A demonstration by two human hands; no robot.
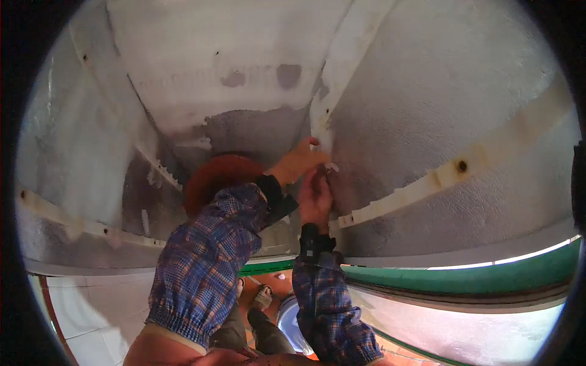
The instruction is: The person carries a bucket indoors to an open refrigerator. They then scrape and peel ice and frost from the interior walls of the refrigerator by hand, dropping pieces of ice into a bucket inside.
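Both of my hands meet at a pale strip [325, 104] that runs down a grey panelled surface. My left hand [299, 161] reaches in from the left with its fingers bent and closed against the strip; what lies between them is hidden. Just below it, my right hand [315, 198] points upward with fingers pinched together. A small whitish scrap [331, 166] shows at the right fingertips, where the two hands nearly touch. I cannot tell whether it is loose or still joined to the strip. Checked sleeves and dark wrist bands cover both forearms.
A reddish-brown round object [213, 180] sits behind my left forearm. Another pale strip with dark spots [421, 186] crosses the right panel. A green band [464, 274] follows the lower edge. Below are a blue-white bucket [290, 323], a sandalled foot [262, 297] and white tiles [104, 305].
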